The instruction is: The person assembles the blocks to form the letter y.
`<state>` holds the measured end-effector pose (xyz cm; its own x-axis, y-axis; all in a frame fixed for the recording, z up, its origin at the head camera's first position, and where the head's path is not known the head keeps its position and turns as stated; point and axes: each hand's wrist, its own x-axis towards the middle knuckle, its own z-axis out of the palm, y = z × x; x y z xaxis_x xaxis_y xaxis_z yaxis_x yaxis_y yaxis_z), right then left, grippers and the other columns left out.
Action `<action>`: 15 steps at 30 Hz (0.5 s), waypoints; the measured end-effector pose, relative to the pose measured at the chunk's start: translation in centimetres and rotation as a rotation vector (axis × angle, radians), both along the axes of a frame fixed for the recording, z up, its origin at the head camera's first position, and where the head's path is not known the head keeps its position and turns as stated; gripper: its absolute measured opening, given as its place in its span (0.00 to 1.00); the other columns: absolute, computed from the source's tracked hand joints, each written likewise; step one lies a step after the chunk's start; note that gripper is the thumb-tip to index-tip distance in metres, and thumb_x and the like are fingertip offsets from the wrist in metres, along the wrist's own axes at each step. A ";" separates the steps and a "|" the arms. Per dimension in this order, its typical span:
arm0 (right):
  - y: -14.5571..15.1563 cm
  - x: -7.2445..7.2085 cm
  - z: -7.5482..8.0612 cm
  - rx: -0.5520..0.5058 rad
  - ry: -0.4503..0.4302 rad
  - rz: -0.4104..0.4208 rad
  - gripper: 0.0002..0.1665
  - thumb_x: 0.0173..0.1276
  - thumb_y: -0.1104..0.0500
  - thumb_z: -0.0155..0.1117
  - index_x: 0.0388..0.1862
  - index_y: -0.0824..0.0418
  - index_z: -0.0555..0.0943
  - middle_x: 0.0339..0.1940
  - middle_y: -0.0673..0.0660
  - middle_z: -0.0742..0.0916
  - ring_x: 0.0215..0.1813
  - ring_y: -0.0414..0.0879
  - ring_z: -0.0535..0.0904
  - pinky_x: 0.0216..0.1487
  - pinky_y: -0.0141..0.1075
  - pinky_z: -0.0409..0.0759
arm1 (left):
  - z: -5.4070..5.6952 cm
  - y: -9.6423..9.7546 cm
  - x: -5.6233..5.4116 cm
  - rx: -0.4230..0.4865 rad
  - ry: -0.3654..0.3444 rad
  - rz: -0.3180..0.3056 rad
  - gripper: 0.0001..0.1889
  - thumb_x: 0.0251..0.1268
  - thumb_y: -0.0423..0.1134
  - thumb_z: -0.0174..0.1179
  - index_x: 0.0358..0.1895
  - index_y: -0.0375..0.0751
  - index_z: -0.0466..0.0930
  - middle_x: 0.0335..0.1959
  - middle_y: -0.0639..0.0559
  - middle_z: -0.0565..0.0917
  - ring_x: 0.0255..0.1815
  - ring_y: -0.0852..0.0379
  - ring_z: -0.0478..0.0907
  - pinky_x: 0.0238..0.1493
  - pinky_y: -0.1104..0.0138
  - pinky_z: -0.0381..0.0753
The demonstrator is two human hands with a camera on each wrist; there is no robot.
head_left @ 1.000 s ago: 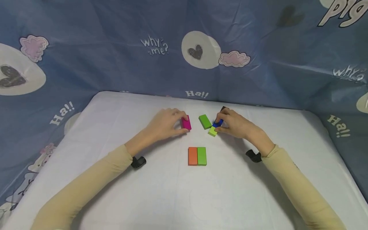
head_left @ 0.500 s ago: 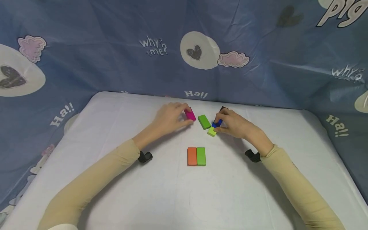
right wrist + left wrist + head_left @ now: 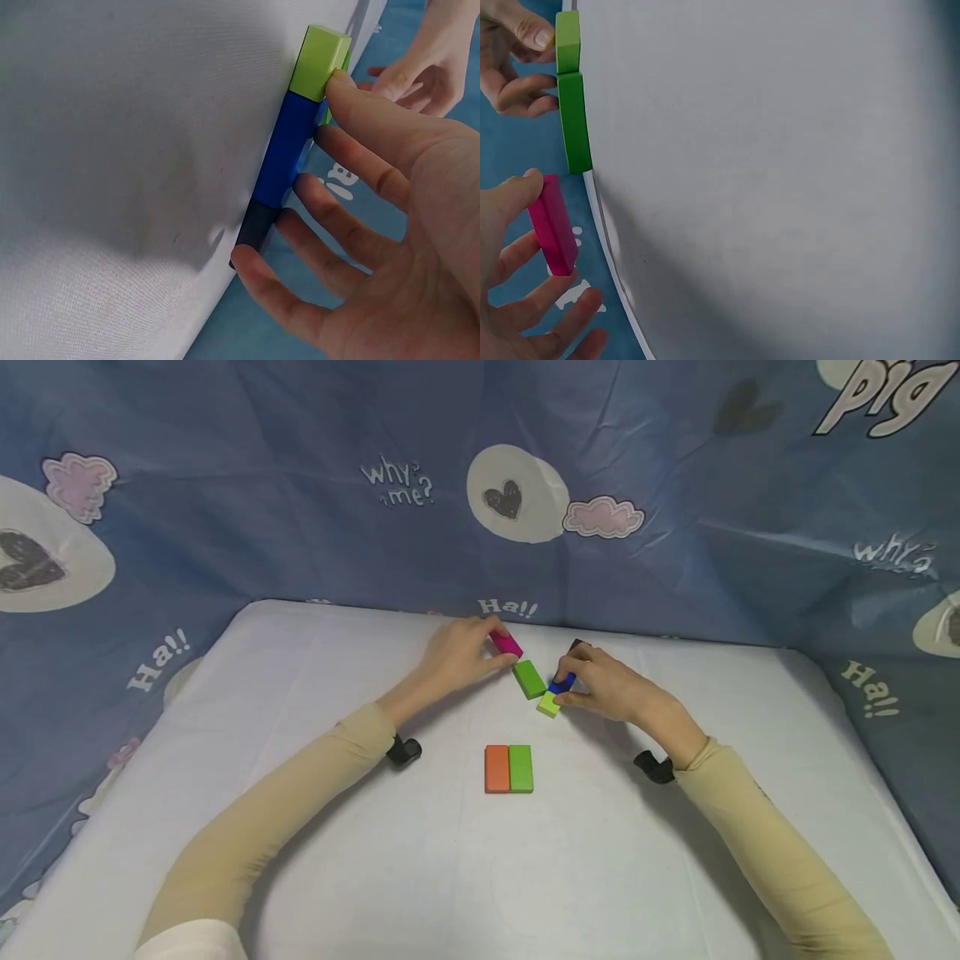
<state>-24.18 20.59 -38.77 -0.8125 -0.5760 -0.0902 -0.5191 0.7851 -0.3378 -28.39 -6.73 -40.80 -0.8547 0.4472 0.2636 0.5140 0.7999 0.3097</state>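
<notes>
In the head view, my left hand (image 3: 467, 650) pinches a magenta block (image 3: 506, 643) between thumb and fingers. The block lies slantwise, its near end right at the far end of a green block (image 3: 529, 680). My right hand (image 3: 618, 687) grips a slanting row of blocks: a short lime one (image 3: 319, 64), a blue one (image 3: 285, 150) and a black one (image 3: 256, 225). Seen from the right wrist, the thumb is on the lime block and the little finger at the black end. The green block's near end meets the row where lime and blue join.
Closer to me, an orange block (image 3: 497, 769) and another green block (image 3: 521, 769) lie side by side on the white tabletop (image 3: 420, 860). A blue printed cloth (image 3: 300, 485) hangs behind the table's far edge.
My left hand has carried the magenta block away from me and to the right, turning it, up to the green block's far end. My right hand has stayed at the row.
</notes>
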 end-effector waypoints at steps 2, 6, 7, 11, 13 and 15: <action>0.0 0.0 0.1 0.003 -0.002 -0.003 0.15 0.75 0.51 0.74 0.52 0.58 0.85 0.62 0.64 0.82 0.62 0.60 0.79 0.66 0.56 0.80 | 0.0 0.3 -0.3 0.006 -0.001 0.003 0.25 0.69 0.60 0.71 0.58 0.47 0.85 0.44 0.48 0.91 0.33 0.52 0.80 0.36 0.58 0.79; 0.0 0.0 0.1 0.010 -0.003 -0.010 0.16 0.76 0.50 0.73 0.53 0.58 0.84 0.62 0.64 0.81 0.62 0.60 0.79 0.66 0.56 0.81 | -0.2 0.8 -0.9 0.023 -0.014 0.004 0.25 0.69 0.60 0.72 0.57 0.47 0.85 0.45 0.49 0.91 0.36 0.52 0.82 0.39 0.58 0.80; 0.0 0.0 0.0 0.011 -0.002 -0.010 0.16 0.76 0.50 0.73 0.53 0.58 0.84 0.62 0.64 0.81 0.62 0.60 0.79 0.66 0.56 0.81 | -0.3 0.9 -1.0 0.024 -0.020 0.004 0.24 0.69 0.60 0.71 0.57 0.47 0.85 0.45 0.49 0.92 0.37 0.52 0.82 0.39 0.58 0.81; -0.1 0.0 0.0 0.009 -0.001 -0.010 0.17 0.75 0.50 0.74 0.54 0.58 0.84 0.63 0.65 0.81 0.62 0.61 0.80 0.66 0.56 0.81 | -0.7 1.2 -1.4 0.004 -0.029 0.011 0.25 0.69 0.62 0.71 0.56 0.48 0.85 0.45 0.50 0.92 0.37 0.52 0.83 0.39 0.58 0.81; -0.1 0.0 0.0 0.007 -0.001 -0.009 0.17 0.75 0.50 0.74 0.54 0.59 0.85 0.63 0.65 0.82 0.62 0.61 0.80 0.66 0.56 0.81 | -0.8 1.3 -1.5 -0.006 -0.028 0.012 0.25 0.69 0.62 0.71 0.56 0.48 0.85 0.45 0.50 0.92 0.37 0.52 0.83 0.39 0.58 0.81; -0.1 0.0 0.0 0.009 -0.002 -0.012 0.17 0.75 0.50 0.74 0.54 0.58 0.85 0.64 0.65 0.82 0.62 0.60 0.80 0.67 0.56 0.81 | -0.8 1.3 -1.5 -0.017 -0.025 0.011 0.25 0.69 0.62 0.71 0.55 0.47 0.85 0.44 0.50 0.92 0.36 0.51 0.83 0.40 0.58 0.81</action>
<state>-24.14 20.47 -38.78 -0.8192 -0.5651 -0.0975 -0.5087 0.7946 -0.3314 -29.86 -5.48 -41.58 -0.8660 0.4418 0.2341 0.4971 0.8109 0.3086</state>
